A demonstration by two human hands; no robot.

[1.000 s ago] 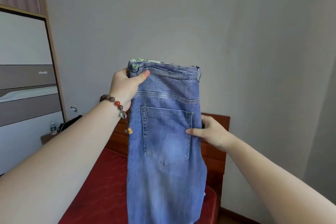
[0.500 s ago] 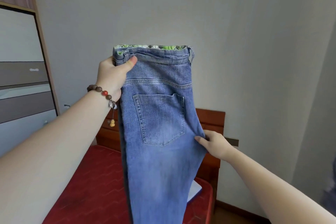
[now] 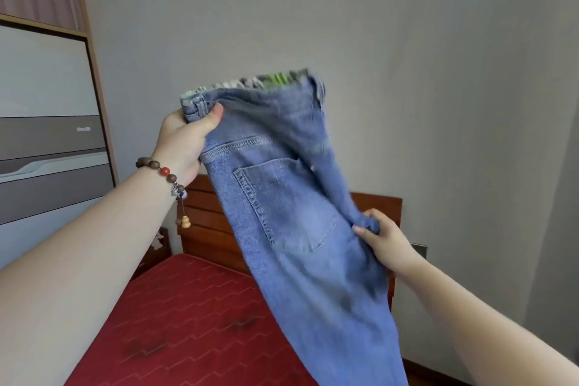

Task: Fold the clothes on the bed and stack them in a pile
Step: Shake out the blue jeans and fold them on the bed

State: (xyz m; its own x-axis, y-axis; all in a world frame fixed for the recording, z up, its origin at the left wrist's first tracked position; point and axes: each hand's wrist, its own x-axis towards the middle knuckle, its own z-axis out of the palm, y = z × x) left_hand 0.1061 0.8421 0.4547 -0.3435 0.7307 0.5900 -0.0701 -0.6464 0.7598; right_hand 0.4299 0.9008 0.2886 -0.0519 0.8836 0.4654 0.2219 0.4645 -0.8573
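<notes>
Your left hand (image 3: pixel 181 141) grips the jeans (image 3: pixel 291 222) at the waistband, your right hand (image 3: pixel 380 238) pinches the seat edge; they hang lengthwise, slanting down-right above the bed (image 3: pixel 188 316).

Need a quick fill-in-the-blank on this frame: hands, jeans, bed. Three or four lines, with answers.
1. The left hand grips the jeans at the ____.
2. The right hand pinches the jeans' ____ edge, below the back pocket.
3. The bracelet is on the ____ wrist.
4. The mattress on the bed is ____ in colour.

Answers: waistband; right; left; red
</notes>
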